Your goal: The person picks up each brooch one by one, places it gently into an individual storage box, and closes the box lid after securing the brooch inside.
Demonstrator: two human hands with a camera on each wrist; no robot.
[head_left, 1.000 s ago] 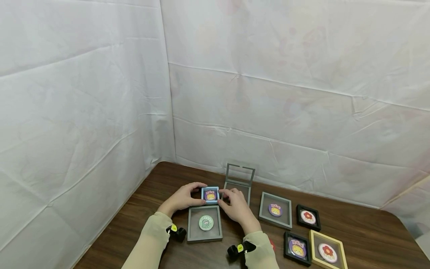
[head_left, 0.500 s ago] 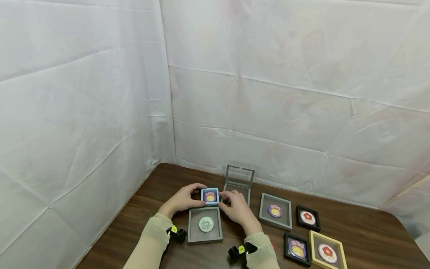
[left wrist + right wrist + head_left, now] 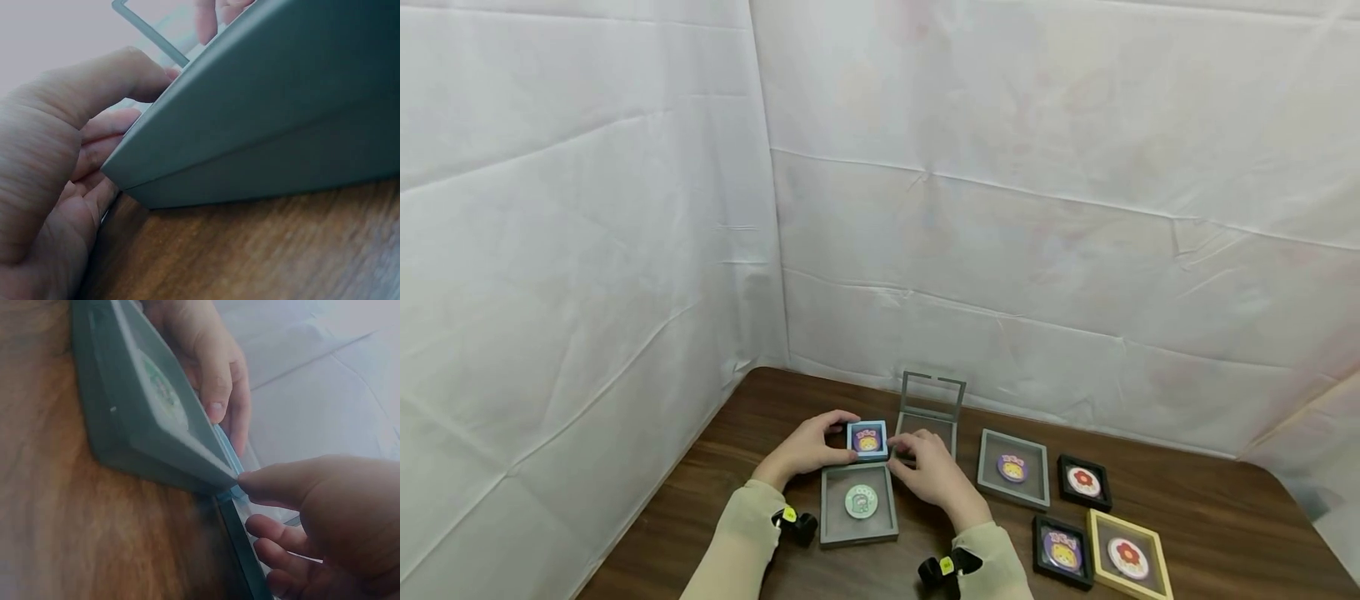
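A small light-blue display frame (image 3: 867, 457) with a purple cartoon badge (image 3: 867, 440) inside stands just behind a larger grey frame (image 3: 828, 536), which holds a round green badge (image 3: 861, 502). My left hand (image 3: 805, 447) grips the blue frame from the left, index finger at its far corner and thumb at its near corner. At the right edge of the blue frame is my right hand (image 3: 934, 471), its thumb and index fingertips right beside the near corner. In the right wrist view, the right thumb overlaps the grey frame's corner, while the other fingers are loosely bent.
Behind my right hand a grey frame (image 3: 955, 417) stands with its lid raised. To the right lie another grey frame (image 3: 987, 454), two black frames (image 3: 1097, 502) and a yellow frame (image 3: 1161, 567), each with a badge. White cloth (image 3: 1000, 208) hangs behind the wooden table (image 3: 1225, 517).
My right hand has slid slightly toward me along the blue frame's right side, its fingertips drawing closer together. The left hand and the frames keep nearly the same places; the head view shifts slightly.
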